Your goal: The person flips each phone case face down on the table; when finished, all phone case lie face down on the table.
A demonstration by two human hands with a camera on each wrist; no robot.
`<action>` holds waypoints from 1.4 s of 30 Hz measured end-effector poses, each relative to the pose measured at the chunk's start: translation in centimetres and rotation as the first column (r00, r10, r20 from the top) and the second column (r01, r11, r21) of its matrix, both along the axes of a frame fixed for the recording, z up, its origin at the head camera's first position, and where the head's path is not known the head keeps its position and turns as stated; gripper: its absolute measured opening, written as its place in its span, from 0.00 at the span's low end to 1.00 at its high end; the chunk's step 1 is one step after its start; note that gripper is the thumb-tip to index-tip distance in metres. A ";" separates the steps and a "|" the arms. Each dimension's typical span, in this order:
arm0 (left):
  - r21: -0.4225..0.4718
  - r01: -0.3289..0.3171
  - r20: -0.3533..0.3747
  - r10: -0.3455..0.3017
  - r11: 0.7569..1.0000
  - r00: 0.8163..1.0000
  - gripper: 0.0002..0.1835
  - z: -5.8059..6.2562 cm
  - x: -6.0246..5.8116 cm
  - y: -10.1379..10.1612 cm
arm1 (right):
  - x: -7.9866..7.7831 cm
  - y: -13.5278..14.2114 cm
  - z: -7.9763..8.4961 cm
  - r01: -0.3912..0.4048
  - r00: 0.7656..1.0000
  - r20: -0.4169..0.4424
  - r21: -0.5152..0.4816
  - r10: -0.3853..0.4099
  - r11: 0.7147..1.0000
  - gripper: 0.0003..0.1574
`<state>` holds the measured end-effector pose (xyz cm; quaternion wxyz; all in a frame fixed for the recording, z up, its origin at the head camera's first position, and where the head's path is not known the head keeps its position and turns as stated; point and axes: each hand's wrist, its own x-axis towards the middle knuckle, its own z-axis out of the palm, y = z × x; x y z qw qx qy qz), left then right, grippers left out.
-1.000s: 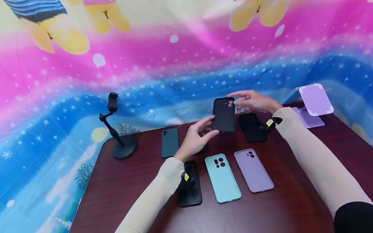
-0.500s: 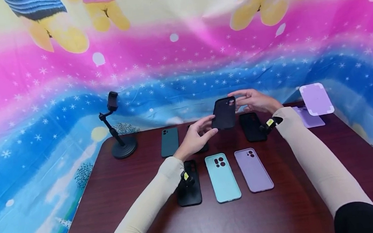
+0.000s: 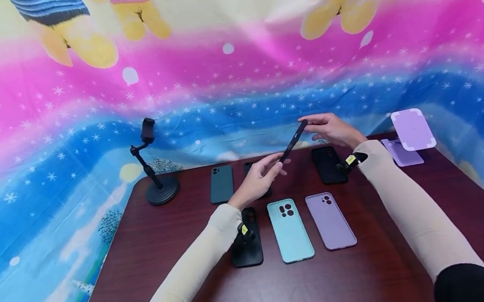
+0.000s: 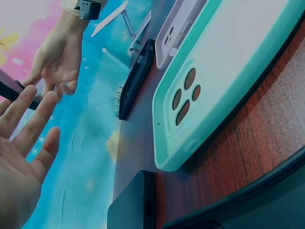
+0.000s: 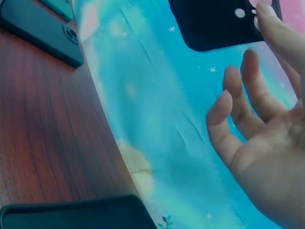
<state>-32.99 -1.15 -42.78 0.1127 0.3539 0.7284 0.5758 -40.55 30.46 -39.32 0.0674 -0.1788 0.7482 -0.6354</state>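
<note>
Between my two hands a black phone case (image 3: 292, 141) is held in the air above the back of the table, seen nearly edge-on and slanting up to the right. My left hand (image 3: 255, 181) grips its lower end between thumb and fingers. At the upper end, my right hand (image 3: 332, 128) pinches a corner. The right wrist view shows the case (image 5: 214, 24) with its round camera holes by the thumb, while the other fingers of the right hand (image 5: 271, 133) stay off it. In the left wrist view the case (image 4: 10, 91) is partly cut off.
On the table (image 3: 290, 292) lie a mint case (image 3: 291, 231), a purple case (image 3: 331, 221), a dark green case (image 3: 221, 184) and several black cases, one (image 3: 329, 164) under the right wrist. A black phone stand (image 3: 162, 192) is at left, a purple stand (image 3: 413, 128) at right.
The black phone case has tipped from showing its broad side to nearly edge-on. Both hands keep hold of it and have barely shifted.
</note>
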 end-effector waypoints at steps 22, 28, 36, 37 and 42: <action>0.095 0.074 0.016 -0.076 0.993 0.997 0.46 0.0 -0.1 0.6 | 0.1 -0.4 0.1 -0.107 0.989 0.096 -0.088 0.115 0.990 0.38; 0.060 0.010 -0.085 -0.005 0.998 0.996 0.42 0.0 0.1 0.4 | 0.3 -0.5 -0.2 -0.107 0.989 0.083 -0.139 0.119 0.985 0.32; 0.069 -0.141 -0.181 0.151 0.988 0.972 0.32 -0.1 0.3 0.3 | 0.1 -1.1 -0.4 0.042 0.995 0.101 -0.197 -0.022 0.980 0.12; 0.083 -0.144 -0.182 0.157 0.986 0.971 0.30 -0.1 0.3 0.3 | 0.0 -1.2 -0.4 0.060 0.994 0.106 -0.203 -0.039 0.977 0.11; 0.110 -0.184 -0.200 0.203 0.977 0.959 0.26 -0.3 0.4 0.6 | 0.0 -1.3 -0.2 0.058 0.990 0.137 -0.202 -0.031 0.978 0.15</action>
